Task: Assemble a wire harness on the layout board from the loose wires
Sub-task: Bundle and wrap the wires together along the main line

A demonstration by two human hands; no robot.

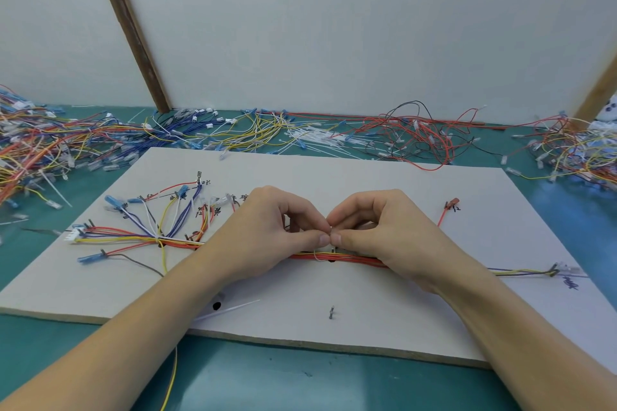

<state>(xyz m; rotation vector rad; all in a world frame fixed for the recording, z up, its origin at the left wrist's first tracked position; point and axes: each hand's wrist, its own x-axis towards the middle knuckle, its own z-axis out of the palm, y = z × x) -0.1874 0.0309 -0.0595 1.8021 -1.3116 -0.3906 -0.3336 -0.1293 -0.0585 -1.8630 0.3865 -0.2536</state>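
1. Head view: layout board (367, 304), a flat off-white sheet with a raw fibre edge and handwritten marks, lies on a teal table (300, 384).
2. Wire harness (354, 257) runs left-right across the board's middle: thin insulated wires, mostly red, orange and yellow, bunched into one trunk.
3. At the left end (157, 237) the trunk fans out into blue, white, yellow and red branches, ending in blue and clear sleeved terminals plus a small white connector (71, 236).
4. At the right end a thinner yellow/blue/dark branch (521, 272) reaches a peg; a single red wire (445, 213) goes up to a red terminal.
5. A white cable tie (319, 255) loops round the trunk at mid-board.
6. Left hand (267, 230) and right hand (384, 230) meet just above the trunk, fingers curled, thumb tips touching, both pinching the tie's end; the exact grip is too small to resolve.
7. A small metal peg (331, 312) stands upright on the near part of the board; a loose white tie (230, 309) lies beside the left forearm.
8. Loose wires (50, 143) are heaped along the back of the table and at the left and right sides, with a scatter of white ties (310, 137) between them.
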